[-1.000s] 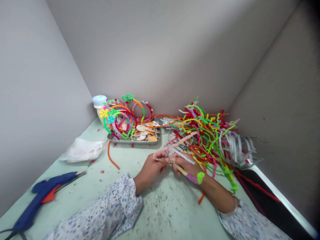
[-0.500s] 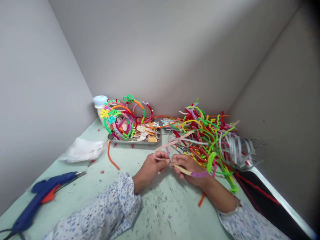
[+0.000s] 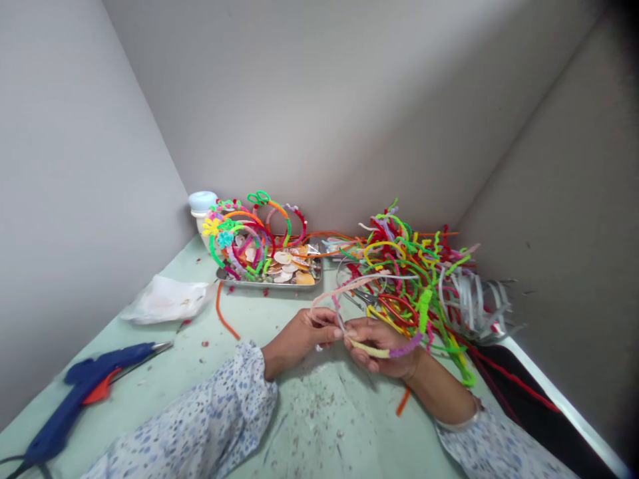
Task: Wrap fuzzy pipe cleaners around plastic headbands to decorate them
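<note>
A thin headband (image 3: 405, 348), wrapped in pale yellow, purple and bright green pipe cleaner along one side, curves through my right hand (image 3: 378, 342), whose fingers are closed on it. The band's other side is bare and whitish, running off to the upper right. My left hand (image 3: 309, 336) pinches a pale pink pipe cleaner (image 3: 327, 293) where it meets the band, close to the right fingertips. The pink strand loops up from there and trails rightward over the band. The exact contact point is partly hidden by the fingers.
Behind stands a metal tray (image 3: 269, 285) with finished headbands and shell-like discs. A tangle of pipe cleaners (image 3: 399, 246) and a bundle of bare bands (image 3: 472, 299) lie right, scissors (image 3: 368, 297) among them. At left are a blue glue gun (image 3: 84, 392), plastic bag (image 3: 167, 299) and lidded cup (image 3: 202, 203).
The headband has turned slightly in my right hand, so its purple and green stretch shows more clearly. Both hands stay almost in place, and the pink strand has shifted slightly.
</note>
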Demonstrator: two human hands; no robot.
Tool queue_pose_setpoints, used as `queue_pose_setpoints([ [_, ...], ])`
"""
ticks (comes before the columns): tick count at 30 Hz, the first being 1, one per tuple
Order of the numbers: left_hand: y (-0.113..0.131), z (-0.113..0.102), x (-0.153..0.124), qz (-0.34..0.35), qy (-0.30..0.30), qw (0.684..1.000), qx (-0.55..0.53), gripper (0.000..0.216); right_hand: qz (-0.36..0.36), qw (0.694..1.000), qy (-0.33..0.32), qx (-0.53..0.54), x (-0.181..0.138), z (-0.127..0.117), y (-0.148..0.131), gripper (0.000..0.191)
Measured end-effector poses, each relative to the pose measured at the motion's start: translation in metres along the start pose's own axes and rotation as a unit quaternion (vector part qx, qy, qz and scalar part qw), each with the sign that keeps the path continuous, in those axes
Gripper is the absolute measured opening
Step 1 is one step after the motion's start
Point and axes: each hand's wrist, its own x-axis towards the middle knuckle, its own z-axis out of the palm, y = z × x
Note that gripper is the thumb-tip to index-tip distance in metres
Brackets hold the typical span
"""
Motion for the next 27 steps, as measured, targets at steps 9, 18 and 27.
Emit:
queue_pose_setpoints([
  [9, 0.001, 0.001, -0.001, 0.001, -0.023, 1.000, 0.008, 0.026, 0.016, 1.000, -0.006, 0.002, 0.000, -0.001, 0.000, 0.020],
  [18, -0.003, 0.001, 0.000, -0.002, -0.012, 1.000, -0.009, 0.026, 0.013, 1.000, -0.010, 0.007, 0.000, -0.002, 0.000, 0.017],
  [27, -0.004, 0.005, 0.003, 0.011, 0.069, 0.996, -0.052, 0.029, -0.082, 0.993, 0.087, -0.006, 0.003, 0.014, 0.000, 0.018],
])
